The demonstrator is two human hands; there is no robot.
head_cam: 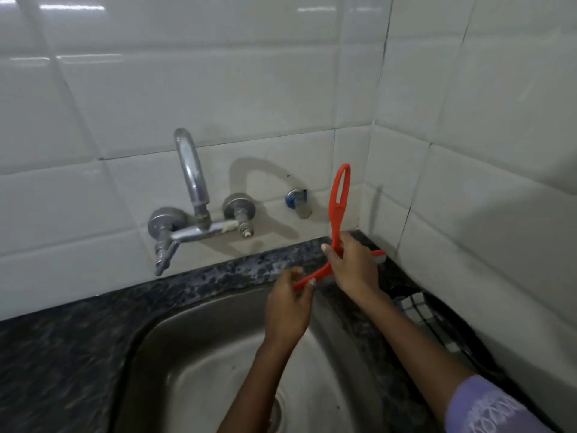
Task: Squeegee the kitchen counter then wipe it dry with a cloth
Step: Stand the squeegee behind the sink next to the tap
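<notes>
Both hands up over the back right corner of the sink point(162, 332). Right hand point(354, 268) clamped on the red squeegee point(338, 198) where handle meets blade; handle loop points up against the white tiles. Left hand point(288, 307) pinches the blade's left end. Squeegee held in the air, clear of the dark speckled surface point(62, 354). Chrome tap point(193, 195) on the wall to the left. Lilac sleeve point(487, 407) on the right arm.
</notes>
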